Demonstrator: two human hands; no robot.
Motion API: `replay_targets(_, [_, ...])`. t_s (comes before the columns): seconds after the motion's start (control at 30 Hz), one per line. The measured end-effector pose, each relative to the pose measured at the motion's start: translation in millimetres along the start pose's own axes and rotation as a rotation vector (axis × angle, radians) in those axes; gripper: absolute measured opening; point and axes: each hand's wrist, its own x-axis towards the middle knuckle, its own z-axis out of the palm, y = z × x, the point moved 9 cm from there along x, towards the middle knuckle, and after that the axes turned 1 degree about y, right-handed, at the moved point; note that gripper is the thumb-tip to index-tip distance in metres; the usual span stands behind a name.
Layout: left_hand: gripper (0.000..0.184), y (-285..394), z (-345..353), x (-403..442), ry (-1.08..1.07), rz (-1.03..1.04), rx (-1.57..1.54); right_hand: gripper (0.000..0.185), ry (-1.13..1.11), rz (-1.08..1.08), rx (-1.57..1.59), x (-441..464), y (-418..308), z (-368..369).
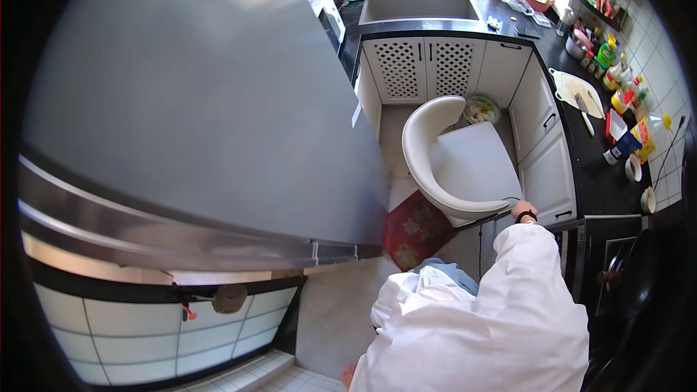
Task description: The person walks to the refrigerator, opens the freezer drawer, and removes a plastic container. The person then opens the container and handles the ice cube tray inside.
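My right hand (pixel 524 210), with a black band at the wrist, is closed on the near right end of the white chair (pixel 423 149). The chair has a curved back and a flat pale seat, and it stands between the grey fridge and the counter. A dark strip and a thin black cord (pixel 480 250) show just left of that hand; I cannot tell whether the hand holds them too. At the bottom edge, a small bit of my left hand (pixel 348 375) shows beside the white sleeve, its fingers hidden.
A large grey fridge (pixel 196 101) fills the left side. Under the chair lies a red patterned mat (pixel 417 232). Behind the chair stands a bin (pixel 481 109). Along the right counter are a cutting board (pixel 573 91), a knife (pixel 584 114) and several bottles. A sink (pixel 421 7) is at the back.
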Motion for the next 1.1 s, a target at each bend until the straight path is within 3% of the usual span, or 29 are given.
replay_targets(0.07, [0.026, 35, -30, 37, 0.032, 0.187, -0.031, 0.027, 0.012, 0.096, 0.084, 2, 19, 5])
replay_targets(0.13, [0.018, 186, -24, 3, 0.130, 0.371, 0.187, 0.027, 0.022, 0.134, 0.137, 17, 34, 21])
replay_targets(0.2, [0.019, 288, -19, -15, 0.217, 0.701, -0.025, 0.027, 0.012, 0.147, 0.173, 9, 32, 36])
replay_targets(0.27, [0.025, 375, -14, -39, 0.319, 0.850, 0.024, 0.028, 0.008, 0.144, 0.201, 5, 29, 49])
replay_targets(0.33, [0.043, 455, -5, -93, 0.466, 1.120, 0.195, 0.028, 0.000, 0.138, 0.233, 1, 27, 62])
replay_targets(0.4, [0.055, 516, -1, -145, 0.502, 1.206, 0.082, 0.029, -0.005, 0.133, 0.271, 0, 23, 70])
replay_targets(0.47, [0.077, 542, 5, -169, 0.498, 1.298, 0.052, 0.029, -0.020, 0.133, 0.313, -8, 25, 88])
replay_targets(0.57, [0.087, 571, 17, -195, 0.529, 1.386, 0.015, 0.030, -0.035, 0.122, 0.385, -18, 25, 109])
replay_targets(0.9, [0.087, 581, 36, -195, 0.733, 1.400, -0.015, 0.033, -0.095, 0.093, 0.645, -57, 12, 160])
replay_targets(1.1, [0.080, 579, 37, -206, 0.798, 1.430, 0.038, 0.035, 0.003, 0.129, 0.932, -31, 27, 153])
